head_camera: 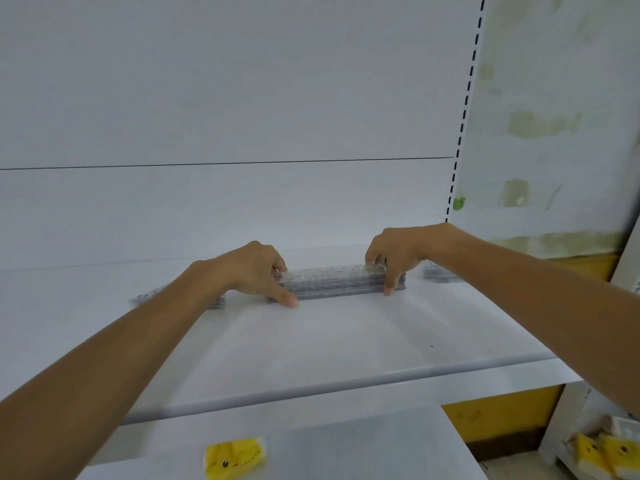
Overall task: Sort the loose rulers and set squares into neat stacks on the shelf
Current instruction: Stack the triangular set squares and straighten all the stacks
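On white shelf [346, 334] before back panel [242, 98], left fingers [287, 301] and right fingers [389, 289] tight around ruler stack [332, 282] ends

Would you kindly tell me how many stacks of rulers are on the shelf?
3. The middle stack sits between the left hand and right hand; the left stack and right stack lie beyond them, each partly hidden.

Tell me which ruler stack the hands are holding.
The middle stack: left hand and right hand grip its ends. The left stack and right stack sit untouched beside it.
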Demonstrator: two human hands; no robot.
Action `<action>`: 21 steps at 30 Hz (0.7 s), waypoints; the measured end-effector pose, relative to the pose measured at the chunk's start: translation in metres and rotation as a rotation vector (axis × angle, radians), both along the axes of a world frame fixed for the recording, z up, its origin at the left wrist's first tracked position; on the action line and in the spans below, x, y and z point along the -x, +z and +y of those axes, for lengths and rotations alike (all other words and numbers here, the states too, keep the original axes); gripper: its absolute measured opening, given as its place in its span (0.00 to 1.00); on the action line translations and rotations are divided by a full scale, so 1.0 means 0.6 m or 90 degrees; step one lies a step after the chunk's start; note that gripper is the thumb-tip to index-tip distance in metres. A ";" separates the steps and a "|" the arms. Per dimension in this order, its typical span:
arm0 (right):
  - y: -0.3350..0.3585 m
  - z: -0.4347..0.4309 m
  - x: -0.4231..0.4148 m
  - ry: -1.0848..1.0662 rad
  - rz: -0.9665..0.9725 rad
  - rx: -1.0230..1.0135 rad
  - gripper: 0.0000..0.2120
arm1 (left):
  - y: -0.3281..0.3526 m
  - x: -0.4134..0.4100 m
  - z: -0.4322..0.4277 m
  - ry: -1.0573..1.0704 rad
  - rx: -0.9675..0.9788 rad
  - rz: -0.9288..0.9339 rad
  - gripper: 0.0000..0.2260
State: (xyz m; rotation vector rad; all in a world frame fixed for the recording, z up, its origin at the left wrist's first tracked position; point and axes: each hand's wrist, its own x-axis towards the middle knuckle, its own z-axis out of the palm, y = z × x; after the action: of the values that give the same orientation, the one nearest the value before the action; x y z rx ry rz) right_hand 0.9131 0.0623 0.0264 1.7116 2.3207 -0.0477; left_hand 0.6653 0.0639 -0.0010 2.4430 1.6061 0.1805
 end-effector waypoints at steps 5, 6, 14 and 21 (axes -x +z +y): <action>0.007 -0.002 0.013 -0.015 0.031 0.035 0.36 | 0.006 0.006 0.001 -0.023 -0.019 -0.009 0.15; 0.004 -0.002 0.016 -0.008 0.046 0.026 0.35 | 0.005 0.006 0.001 -0.022 -0.017 -0.008 0.15; -0.003 -0.004 0.024 0.000 0.057 -0.013 0.31 | -0.003 0.001 0.011 -0.019 -0.044 0.018 0.12; -0.007 0.000 0.021 -0.007 0.044 -0.018 0.32 | -0.001 0.003 0.011 -0.005 -0.032 0.014 0.13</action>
State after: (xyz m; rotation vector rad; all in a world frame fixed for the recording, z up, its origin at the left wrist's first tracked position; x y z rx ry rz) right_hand 0.9003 0.0625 0.0221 1.7637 2.3714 -0.0766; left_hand 0.6636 0.0708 -0.0014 2.4961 1.6209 0.1943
